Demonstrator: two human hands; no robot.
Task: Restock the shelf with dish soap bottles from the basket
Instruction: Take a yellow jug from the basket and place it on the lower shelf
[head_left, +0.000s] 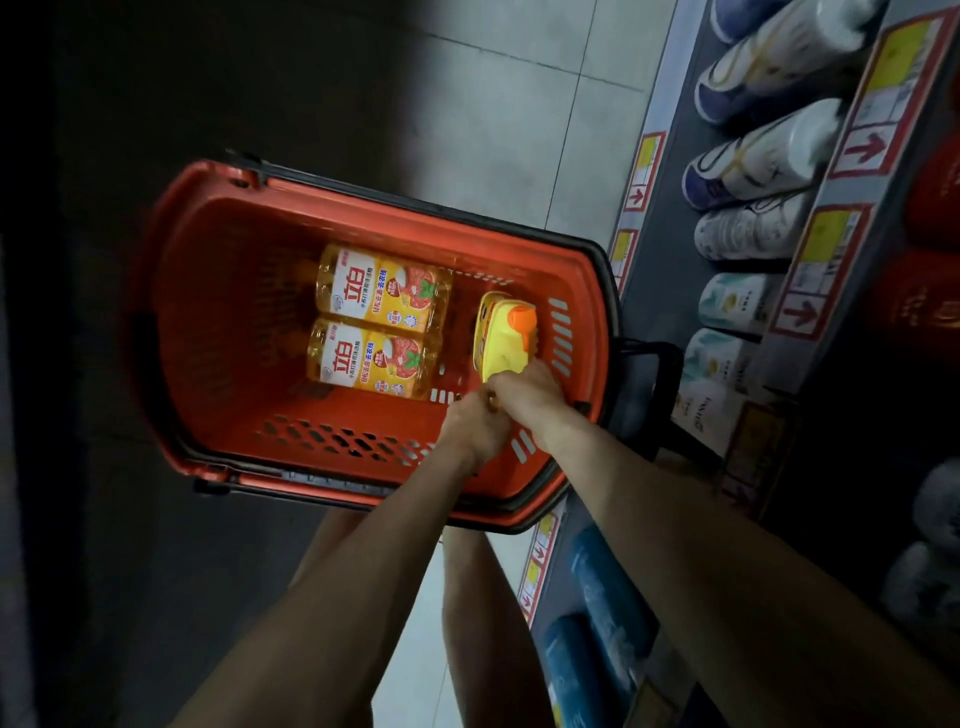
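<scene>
left grip (472, 422), right grip (531, 391) hold one soap bottle (500, 340) — inside the basket (332, 457)

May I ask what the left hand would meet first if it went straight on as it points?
Most likely the upright yellow bottle, whose near edge the right hand holds; the left hand looks almost against it, though depth is unclear.

1. The basket (218, 332) is red plastic with slotted walls and a dark rim. It stands on the floor just beside the shelf (670, 218).
2. The far bottle (382, 291) and the near bottle (371, 358) hold amber liquid and carry yellow-and-white labels. They lie flat, side by side and touching, on the basket bottom.
3. The third bottle (504, 338) is yellow with an orange cap. It is at the basket's shelf-side end, gripped by the right hand (524, 389).
</scene>
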